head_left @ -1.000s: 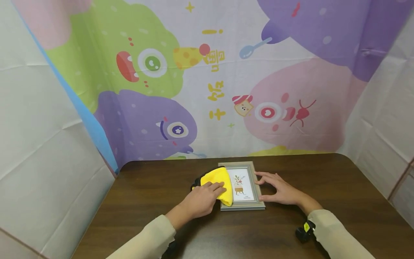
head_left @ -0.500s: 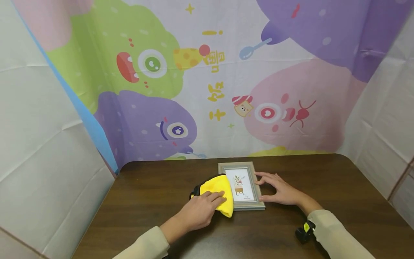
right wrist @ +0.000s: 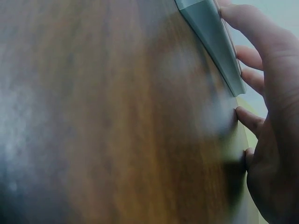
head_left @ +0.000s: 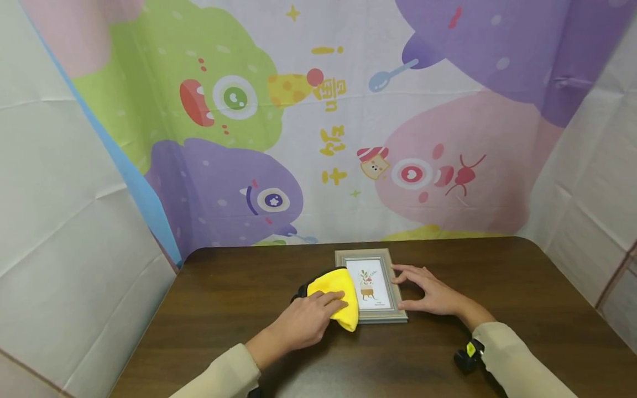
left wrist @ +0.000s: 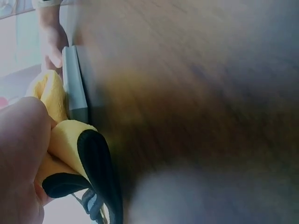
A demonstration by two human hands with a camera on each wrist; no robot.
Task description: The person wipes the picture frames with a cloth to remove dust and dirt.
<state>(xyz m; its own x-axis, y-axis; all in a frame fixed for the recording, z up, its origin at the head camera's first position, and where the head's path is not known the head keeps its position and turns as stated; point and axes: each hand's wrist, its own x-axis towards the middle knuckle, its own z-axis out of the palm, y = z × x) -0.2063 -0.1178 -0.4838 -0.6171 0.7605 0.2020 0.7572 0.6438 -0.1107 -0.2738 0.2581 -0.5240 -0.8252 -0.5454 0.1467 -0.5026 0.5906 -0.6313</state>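
A picture frame (head_left: 371, 316) with a plant-pot print lies face up on the table, its left side partly covered by a yellow cloth (head_left: 343, 282) with a dark edge. My left hand (head_left: 306, 323) grips this cloth and presses it on the frame's left border. Bunched folds of the cloth (left wrist: 65, 144) show beside that hand in the left wrist view. Across from it, my right hand (head_left: 435, 293) rests against the frame's right edge, thumb and fingers spread. The right wrist view has the thumb and some fingertips touching the side of the frame (right wrist: 212, 42).
The dark wooden table (head_left: 224, 309) extends around the frame on all sides. Behind it hangs a cloth backdrop (head_left: 343, 215) with cartoon monsters. White sheets (head_left: 64, 221) close off the left and right sides.
My left hand and the yellow cloth have slid toward the near edge of the frame, mostly in the first half second. The frame and my right hand have stayed in place.
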